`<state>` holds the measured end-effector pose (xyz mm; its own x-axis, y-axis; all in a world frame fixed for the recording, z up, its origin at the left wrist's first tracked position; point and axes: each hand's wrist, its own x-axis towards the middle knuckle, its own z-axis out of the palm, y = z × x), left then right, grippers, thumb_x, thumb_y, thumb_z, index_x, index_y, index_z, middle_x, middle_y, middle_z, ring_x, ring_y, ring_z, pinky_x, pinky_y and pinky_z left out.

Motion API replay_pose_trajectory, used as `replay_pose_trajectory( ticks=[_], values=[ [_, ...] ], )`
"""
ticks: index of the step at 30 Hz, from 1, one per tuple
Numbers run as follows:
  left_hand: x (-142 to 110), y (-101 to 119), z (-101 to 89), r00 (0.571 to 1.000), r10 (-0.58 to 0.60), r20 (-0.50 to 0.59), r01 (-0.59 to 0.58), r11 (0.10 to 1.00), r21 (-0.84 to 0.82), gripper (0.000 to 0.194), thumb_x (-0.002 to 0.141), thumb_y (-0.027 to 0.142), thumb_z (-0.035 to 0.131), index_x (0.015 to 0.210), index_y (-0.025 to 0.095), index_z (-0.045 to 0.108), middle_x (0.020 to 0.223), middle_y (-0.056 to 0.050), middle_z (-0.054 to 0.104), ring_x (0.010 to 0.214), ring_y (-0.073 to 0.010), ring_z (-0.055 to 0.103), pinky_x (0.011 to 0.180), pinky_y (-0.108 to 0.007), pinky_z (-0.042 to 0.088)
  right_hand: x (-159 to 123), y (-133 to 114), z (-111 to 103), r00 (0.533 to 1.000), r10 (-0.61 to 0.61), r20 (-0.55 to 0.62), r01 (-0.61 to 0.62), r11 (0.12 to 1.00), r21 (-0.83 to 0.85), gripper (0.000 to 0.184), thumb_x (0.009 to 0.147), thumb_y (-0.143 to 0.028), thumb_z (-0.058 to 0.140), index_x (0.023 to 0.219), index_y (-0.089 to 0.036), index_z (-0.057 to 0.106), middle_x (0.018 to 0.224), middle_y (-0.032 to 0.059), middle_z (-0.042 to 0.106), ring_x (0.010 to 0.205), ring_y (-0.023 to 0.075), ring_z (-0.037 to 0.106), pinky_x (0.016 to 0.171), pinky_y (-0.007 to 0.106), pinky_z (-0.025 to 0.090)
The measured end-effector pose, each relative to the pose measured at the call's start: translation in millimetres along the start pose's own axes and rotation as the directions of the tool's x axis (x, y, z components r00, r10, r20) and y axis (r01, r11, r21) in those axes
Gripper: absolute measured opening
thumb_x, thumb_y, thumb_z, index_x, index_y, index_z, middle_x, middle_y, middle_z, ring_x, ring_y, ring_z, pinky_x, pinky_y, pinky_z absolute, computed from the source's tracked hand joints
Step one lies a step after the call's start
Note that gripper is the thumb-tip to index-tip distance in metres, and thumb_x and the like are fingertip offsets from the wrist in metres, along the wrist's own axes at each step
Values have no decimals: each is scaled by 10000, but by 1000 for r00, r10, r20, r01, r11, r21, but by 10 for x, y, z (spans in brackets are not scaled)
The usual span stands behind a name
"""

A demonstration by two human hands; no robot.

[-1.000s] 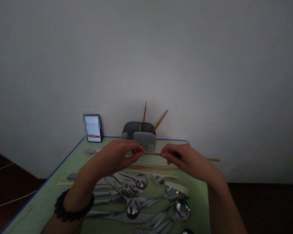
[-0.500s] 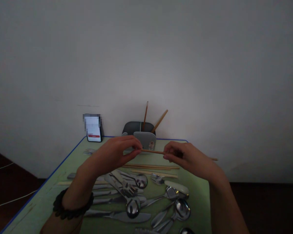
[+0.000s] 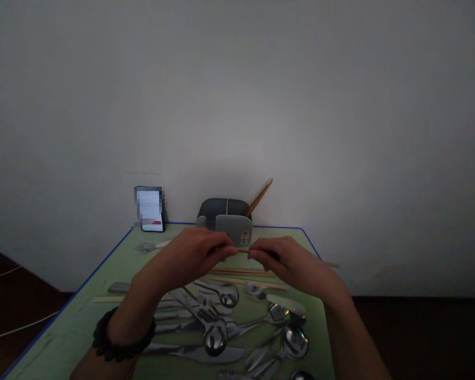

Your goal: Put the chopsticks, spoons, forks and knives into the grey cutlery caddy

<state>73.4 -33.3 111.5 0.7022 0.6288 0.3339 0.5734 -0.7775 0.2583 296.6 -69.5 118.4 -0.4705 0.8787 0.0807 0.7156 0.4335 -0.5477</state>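
My left hand (image 3: pixel 200 254) and my right hand (image 3: pixel 288 259) are close together above the table, fingertips pinched on one thin brown chopstick (image 3: pixel 243 250). Only a short piece shows between them; a pale stick end (image 3: pixel 332 265) pokes out beyond my right wrist. Just behind my hands stands a grey cutlery holder (image 3: pixel 233 224) with a small sticker on its front. Several brown chopsticks (image 3: pixel 259 197) lean to the right out of its right compartment. Below my hands, more chopsticks (image 3: pixel 249 282) lie flat on the table.
Soup spoons (image 3: pixel 295 340), forks (image 3: pixel 255 291) and table knives (image 3: pixel 214 353) are spread over the green table (image 3: pixel 79 311). A phone (image 3: pixel 151 209) stands at the back left, near a light-handled fork (image 3: pixel 145 247). The wall (image 3: pixel 237 105) rises right behind the table.
My hands have drawn closer together along the chopstick, my right hand shifting left. The chopstick that stood nearly upright in the holder no longer shows there; the sticks lean together at the right.
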Motion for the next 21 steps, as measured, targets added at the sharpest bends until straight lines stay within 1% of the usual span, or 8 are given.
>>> replay_pose_trajectory(
  ticks=[4, 7, 9, 11, 14, 16, 19, 21],
  values=[
    [12, 36, -13, 1000, 22, -5, -22, 1000, 17, 384, 945, 381, 366, 719, 166, 590, 604, 15, 589, 575, -107, 541, 572, -207, 360, 12, -18, -11, 994, -78, -78, 77, 997, -11, 258, 925, -328, 437, 862, -192, 647, 735, 4, 619, 673, 116, 544, 643, 234, 388],
    [-3, -1, -19, 999, 7, -33, -7, 1000, -4, 392, 948, 368, 355, 697, 162, 575, 595, 16, 572, 560, -97, 523, 563, -197, 355, -24, 45, -90, 964, -126, -233, 126, 992, -16, 205, 900, -302, 486, 855, -190, 651, 821, 30, 591, 751, 128, 542, 678, 242, 416],
    [-13, -34, -22, 999, -22, -46, 21, 999, -30, 375, 942, 371, 368, 710, 164, 578, 604, 16, 577, 555, -93, 516, 554, -192, 353, -52, 107, -143, 909, -150, -390, 165, 986, 6, 169, 880, -291, 517, 860, -196, 655, 839, 35, 557, 781, 134, 530, 674, 243, 426],
    [-16, -60, -22, 998, -57, -39, 55, 997, -49, 367, 935, 382, 380, 717, 166, 580, 607, 18, 581, 549, -92, 509, 548, -193, 350, -64, 169, -172, 831, -142, -537, 204, 977, 58, 150, 866, -295, 535, 845, -206, 654, 795, 20, 540, 744, 129, 520, 637, 240, 423],
    [-6, -81, -8, 995, -100, 22, 101, 992, -73, 339, 930, 391, 388, 765, 178, 593, 654, 16, 599, 578, -102, 516, 563, -203, 360, -33, 230, -153, 752, -24, -658, 250, 935, 252, 133, 859, -316, 543, 831, -216, 627, 654, -26, 529, 587, 99, 486, 539, 226, 392],
    [3, -86, 9, 993, -104, 57, 109, 990, -92, 299, 926, 392, 398, 841, 187, 599, 748, 3, 618, 650, -117, 539, 608, -217, 385, 17, 240, -111, 749, 71, -659, 297, 853, 429, 141, 850, -351, 555, 833, -218, 598, 585, -51, 516, 521, 87, 480, 504, 219, 389],
    [11, -85, 30, 992, -96, 85, 106, 987, -121, 265, 915, 401, 422, 989, 201, 580, 907, -18, 624, 786, -144, 568, 701, -246, 410, 93, 219, -50, 792, 149, -592, 346, 690, 636, 186, 812, -396, 596, 822, -213, 567, 580, -60, 539, 533, 97, 554, 540, 239, 455],
    [11, -81, 31, 986, -111, 123, 127, 983, -134, 272, 924, 399, 399, 1036, 215, 565, 938, -16, 627, 815, -149, 576, 709, -249, 410, 125, 202, -25, 820, 184, -542, 336, 612, 716, 199, 793, -393, 619, 833, -207, 559, 599, -52, 574, 560, 113, 596, 572, 262, 494]
  ],
)
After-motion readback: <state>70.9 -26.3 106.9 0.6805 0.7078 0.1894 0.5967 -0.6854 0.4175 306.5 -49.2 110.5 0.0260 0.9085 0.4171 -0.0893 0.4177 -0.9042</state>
